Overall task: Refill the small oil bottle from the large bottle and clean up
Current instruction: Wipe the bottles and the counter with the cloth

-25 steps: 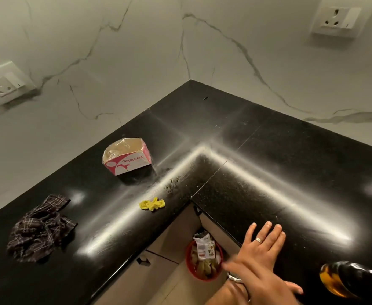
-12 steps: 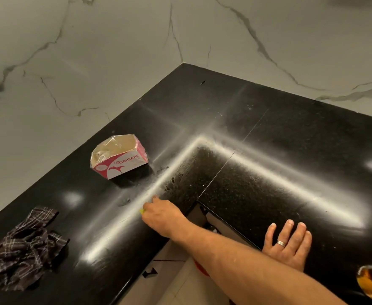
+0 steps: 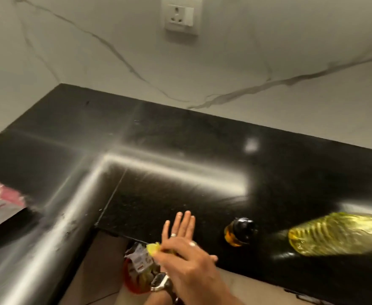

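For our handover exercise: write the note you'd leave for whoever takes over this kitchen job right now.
Left hand: open, flat on the counter edge.
Right hand: pinches a yellow scrap above the red bin.
Small oil bottle: capped, holds oil; large bottle is to its right, both on the counter.
Left to do: probably drop the scrap in the bin.

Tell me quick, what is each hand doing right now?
Left hand: open, flat on the countertop.
Right hand: closed, pinching a yellow scrap.
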Demonstrator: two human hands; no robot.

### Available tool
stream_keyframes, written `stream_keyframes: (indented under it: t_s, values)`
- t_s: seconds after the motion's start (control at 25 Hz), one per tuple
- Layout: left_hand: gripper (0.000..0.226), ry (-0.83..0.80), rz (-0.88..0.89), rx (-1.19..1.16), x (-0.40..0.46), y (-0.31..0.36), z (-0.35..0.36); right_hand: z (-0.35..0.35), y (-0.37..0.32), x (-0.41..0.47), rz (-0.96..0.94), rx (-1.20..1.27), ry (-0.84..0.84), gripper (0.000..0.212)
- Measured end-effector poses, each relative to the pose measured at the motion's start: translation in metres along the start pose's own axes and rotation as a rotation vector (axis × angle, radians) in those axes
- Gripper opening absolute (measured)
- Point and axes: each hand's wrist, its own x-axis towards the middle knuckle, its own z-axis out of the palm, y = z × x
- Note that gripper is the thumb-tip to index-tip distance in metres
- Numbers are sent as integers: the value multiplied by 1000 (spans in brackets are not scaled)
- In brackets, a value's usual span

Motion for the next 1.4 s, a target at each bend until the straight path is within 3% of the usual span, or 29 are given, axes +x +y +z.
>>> stream_keyframes:
  t_s: [0.04,0.08,0.12,0.24,0.4,0.48,0.6,0.76,0.92,1.04,1.12,1.28,1.4]
  values:
    - [102,5,10,30,1,-1,2,-43,-1,13,45,128,68,28]
    - [101,-9,11,44,1,-1,4,-68,4,8,44,119,303,26]
    - [104,-24,3,43,0,-3,5,-85,12,-2,92,140,351,21]
    - [122,-105,-31,56,3,4,3,-104,52,-35,351,54,409,16]
    - [134,-135,-101,18,8,23,5,-117,78,-38,469,41,469,27]
    - [133,-92,-58,-121,13,40,4,-117,85,-24,490,34,391,40]
    - [118,-66,-9,-524,25,77,-6,-112,92,-9,423,-83,195,50]
    - [61,101,-24,-825,36,114,-18,-96,105,-8,350,-68,6,64]
    - [44,138,-29,-890,40,114,-19,-103,112,10,320,-112,-138,50]
    - [44,142,10,-847,41,112,-18,-114,117,18,522,28,-63,34]
    - [52,139,14,-826,41,111,-17,-109,112,8,582,-24,-19,34]
    - [48,125,31,-789,43,110,-15,-94,77,-4,528,-137,-140,60]
    - [39,136,31,-788,49,106,-14,-104,85,30,429,-252,-184,39]
